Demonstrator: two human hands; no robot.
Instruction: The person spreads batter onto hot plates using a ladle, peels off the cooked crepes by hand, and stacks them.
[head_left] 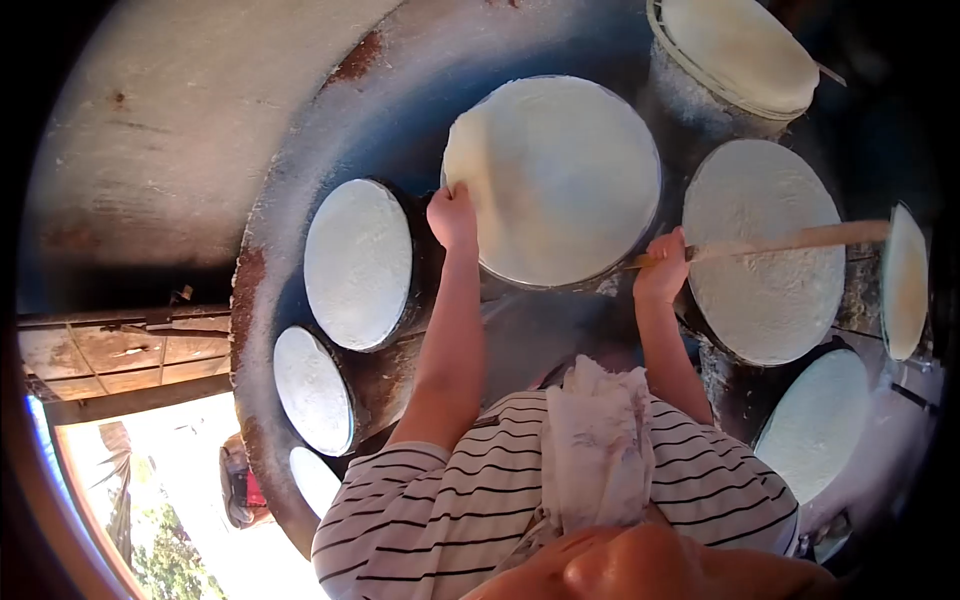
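Note:
In the head view, a large round pan (652,205) in front of me is covered by a thin pale sheet (560,170), with a yellowish patch on its left side. My left hand (453,215) is closed in a pinch on the sheet's left edge; whether it also grips the rim cannot be told. Lower right of this pan, my right hand (662,267) is closed around a long flat wooden stick (790,241). The stick stretches right across another white-topped round pan (765,300). Its short end points toward the large pan's rim.
More white-topped rounds stand around me: left (358,265), lower left (313,390) and lower right (815,425). A raised round (740,55) stands at upper right, and a tilted disc (905,283) at far right. A curved, powder-dusted wall (270,210) encloses the left side.

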